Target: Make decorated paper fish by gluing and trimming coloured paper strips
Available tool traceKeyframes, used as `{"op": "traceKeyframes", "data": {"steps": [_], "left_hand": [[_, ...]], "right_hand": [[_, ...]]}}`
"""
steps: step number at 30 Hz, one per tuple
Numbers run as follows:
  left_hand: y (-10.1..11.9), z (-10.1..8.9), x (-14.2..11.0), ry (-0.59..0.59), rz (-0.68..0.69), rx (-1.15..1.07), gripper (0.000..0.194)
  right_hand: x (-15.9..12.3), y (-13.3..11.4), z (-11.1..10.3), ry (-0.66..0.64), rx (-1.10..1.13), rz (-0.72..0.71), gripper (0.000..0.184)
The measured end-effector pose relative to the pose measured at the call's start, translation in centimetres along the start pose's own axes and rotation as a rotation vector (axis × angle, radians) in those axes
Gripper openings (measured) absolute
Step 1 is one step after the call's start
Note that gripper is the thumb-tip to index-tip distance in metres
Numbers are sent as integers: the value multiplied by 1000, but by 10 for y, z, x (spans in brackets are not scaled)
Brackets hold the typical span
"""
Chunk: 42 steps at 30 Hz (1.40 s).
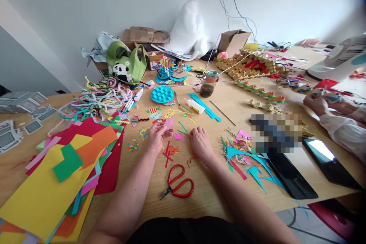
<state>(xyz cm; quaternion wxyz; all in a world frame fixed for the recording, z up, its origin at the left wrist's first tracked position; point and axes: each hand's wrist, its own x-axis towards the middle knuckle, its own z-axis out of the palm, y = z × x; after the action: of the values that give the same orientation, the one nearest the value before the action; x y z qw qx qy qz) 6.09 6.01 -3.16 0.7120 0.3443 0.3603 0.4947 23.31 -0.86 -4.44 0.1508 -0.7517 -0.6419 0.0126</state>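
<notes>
My left hand (157,136) is pinching a pink paper fish (169,123) just above the wooden table. A second pink paper fish (179,136) lies flat to the right of those fingers, with an orange paper fish (172,150) below it. My right hand (201,142) rests on the table, its fingers curled together beside thin green paper strips (183,126); what they hold, if anything, is hidden. Red-handled scissors (180,185) lie between my forearms. Beyond my hands are a white glue bottle (196,106), patterned paper fish (155,115) and a blue scalloped disc (161,94).
Coloured paper sheets (37,194) pile up at left, below tangled fuzzy stems (94,101). Blue offcuts (254,160) and a black phone (328,160) lie at right. A lidded jar (209,84) stands behind. Another person's hands (317,103) work at far right, near a white fan (337,59).
</notes>
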Motion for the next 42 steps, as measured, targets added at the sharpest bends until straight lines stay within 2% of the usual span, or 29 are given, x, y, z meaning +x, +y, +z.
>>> {"op": "traceKeyframes", "data": {"steps": [5, 8, 10, 12, 16, 18, 22, 26, 33, 42], "left_hand": [[3, 4, -2, -14, -6, -49, 42], [1, 5, -1, 13, -8, -54, 39], [-1, 4, -1, 46, 0, -49, 39], [-3, 4, 0, 65, -1, -45, 39], [-3, 5, -2, 45, -15, -30, 39], [-2, 6, -3, 23, -25, -10, 37], [-1, 7, -4, -14, -50, 21, 36], [0, 7, -4, -33, -65, 44, 35], [5, 8, -6, -36, -65, 55, 35], [1, 7, -4, -6, -45, 94, 29]], "right_hand": [[0, 4, 4, 7, -20, -46, 19], [5, 6, 1, 14, 55, -57, 18], [10, 3, -6, 44, 210, -39, 16], [14, -5, -15, 32, 458, -19, 15], [15, -30, -26, -203, 973, -7, 28], [13, -38, -22, -270, 1099, 18, 34], [9, -40, -5, -241, 1094, 75, 40], [9, -35, 4, -196, 1066, 86, 38], [8, -35, 5, -159, 1016, 93, 33], [8, -35, 5, -189, 996, 88, 34]]}}
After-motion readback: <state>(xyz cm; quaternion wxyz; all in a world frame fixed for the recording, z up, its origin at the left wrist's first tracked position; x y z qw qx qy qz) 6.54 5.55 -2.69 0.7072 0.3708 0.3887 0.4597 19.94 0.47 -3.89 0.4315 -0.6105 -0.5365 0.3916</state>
